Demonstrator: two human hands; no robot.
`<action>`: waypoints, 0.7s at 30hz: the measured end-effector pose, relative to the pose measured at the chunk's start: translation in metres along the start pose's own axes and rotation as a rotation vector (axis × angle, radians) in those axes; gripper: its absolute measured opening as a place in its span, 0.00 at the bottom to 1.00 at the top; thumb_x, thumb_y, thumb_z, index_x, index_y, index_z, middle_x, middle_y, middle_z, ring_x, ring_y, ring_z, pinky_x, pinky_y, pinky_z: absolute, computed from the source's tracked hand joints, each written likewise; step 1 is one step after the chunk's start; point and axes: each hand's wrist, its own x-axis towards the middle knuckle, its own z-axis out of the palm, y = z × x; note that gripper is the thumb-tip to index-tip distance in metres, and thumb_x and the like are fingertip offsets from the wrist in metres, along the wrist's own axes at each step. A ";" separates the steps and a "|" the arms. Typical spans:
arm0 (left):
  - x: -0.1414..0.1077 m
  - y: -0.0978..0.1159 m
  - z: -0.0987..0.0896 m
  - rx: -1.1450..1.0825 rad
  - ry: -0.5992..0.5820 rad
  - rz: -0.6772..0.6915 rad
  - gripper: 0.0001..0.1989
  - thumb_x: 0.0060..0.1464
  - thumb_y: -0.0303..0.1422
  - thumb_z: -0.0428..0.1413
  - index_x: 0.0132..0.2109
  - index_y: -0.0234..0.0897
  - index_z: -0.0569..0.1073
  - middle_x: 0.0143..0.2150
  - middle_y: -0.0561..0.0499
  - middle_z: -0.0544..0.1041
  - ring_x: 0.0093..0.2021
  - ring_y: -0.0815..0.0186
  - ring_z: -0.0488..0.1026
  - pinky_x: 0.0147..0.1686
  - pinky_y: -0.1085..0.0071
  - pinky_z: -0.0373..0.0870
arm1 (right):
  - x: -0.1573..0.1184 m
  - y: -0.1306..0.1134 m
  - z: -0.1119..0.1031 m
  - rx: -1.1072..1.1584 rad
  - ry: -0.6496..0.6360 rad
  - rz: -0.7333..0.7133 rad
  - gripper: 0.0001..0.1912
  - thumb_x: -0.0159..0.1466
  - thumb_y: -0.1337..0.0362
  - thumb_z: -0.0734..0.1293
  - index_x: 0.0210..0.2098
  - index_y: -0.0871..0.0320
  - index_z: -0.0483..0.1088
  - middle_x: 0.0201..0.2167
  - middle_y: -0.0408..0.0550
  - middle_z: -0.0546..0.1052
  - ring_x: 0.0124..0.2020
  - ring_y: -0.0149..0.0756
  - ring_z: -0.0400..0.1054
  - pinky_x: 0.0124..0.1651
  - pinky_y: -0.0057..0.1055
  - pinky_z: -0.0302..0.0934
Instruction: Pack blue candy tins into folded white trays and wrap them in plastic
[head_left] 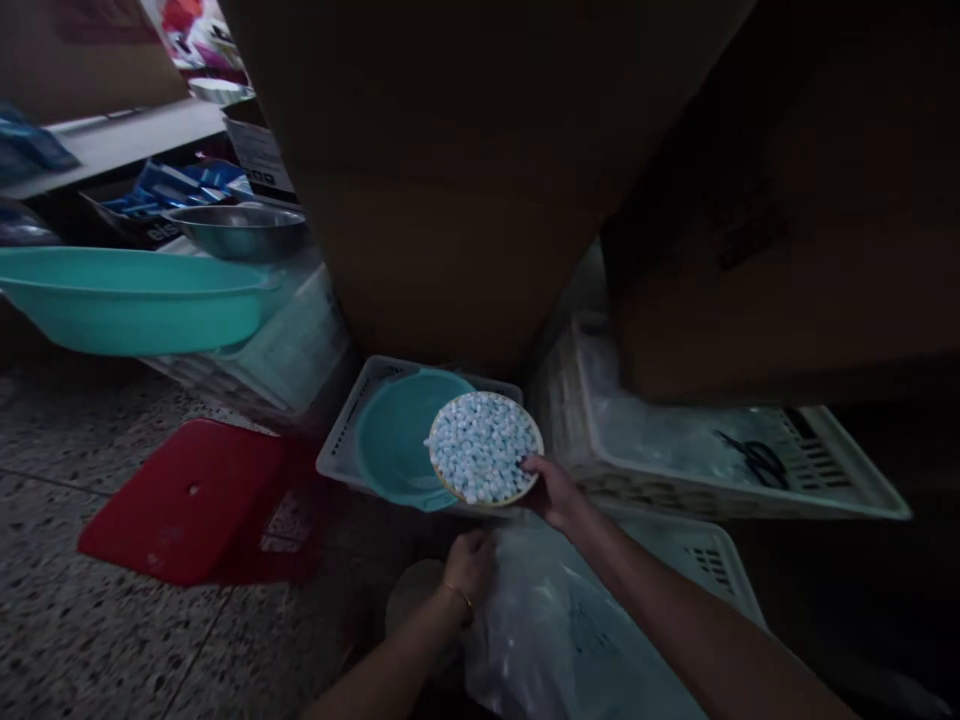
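My right hand [553, 492] grips the near right edge of a round shallow bowl [538, 425] with a pale yellow rim. Small white and pale blue pieces [481, 445] heap it full; their exact kind is too small to make out. The bowl is held over the right part of a teal basin [394, 440], which sits in a white plastic crate [341, 452]. Lower down, my left hand [471, 565] is closed at the edge of a clear plastic bag [525, 610]; its fingertips are partly hidden.
A red stool [180, 500] stands on the speckled floor at left. Beyond it are a large teal tub [142, 300] and a metal bowl [236, 230]. At right, black scissors [761, 462] lie in a white crate [847, 500]. Big cardboard boxes [465, 200] loom ahead.
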 end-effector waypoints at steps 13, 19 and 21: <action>0.005 -0.032 -0.013 0.095 -0.105 -0.031 0.17 0.49 0.39 0.46 0.27 0.30 0.73 0.21 0.52 0.66 0.26 0.68 0.61 0.25 0.74 0.57 | 0.142 0.057 0.039 -0.332 0.404 -0.322 0.32 0.39 0.61 0.68 0.45 0.56 0.60 0.39 0.46 0.71 0.43 0.42 0.64 0.40 0.35 0.62; 0.008 -0.027 -0.018 0.148 -0.114 -0.039 0.16 0.49 0.35 0.45 0.28 0.30 0.73 0.22 0.51 0.67 0.27 0.67 0.61 0.26 0.74 0.56 | 0.134 0.059 0.056 -1.150 0.655 -0.589 0.47 0.39 0.50 0.70 0.56 0.57 0.52 0.50 0.58 0.61 0.51 0.54 0.54 0.51 0.45 0.49; 0.008 -0.025 -0.017 0.144 -0.112 -0.035 0.15 0.49 0.35 0.45 0.28 0.30 0.73 0.23 0.51 0.67 0.27 0.67 0.61 0.26 0.74 0.56 | 0.127 0.060 0.061 -1.358 0.607 -0.701 0.48 0.42 0.51 0.71 0.57 0.57 0.50 0.52 0.60 0.58 0.52 0.54 0.51 0.51 0.45 0.48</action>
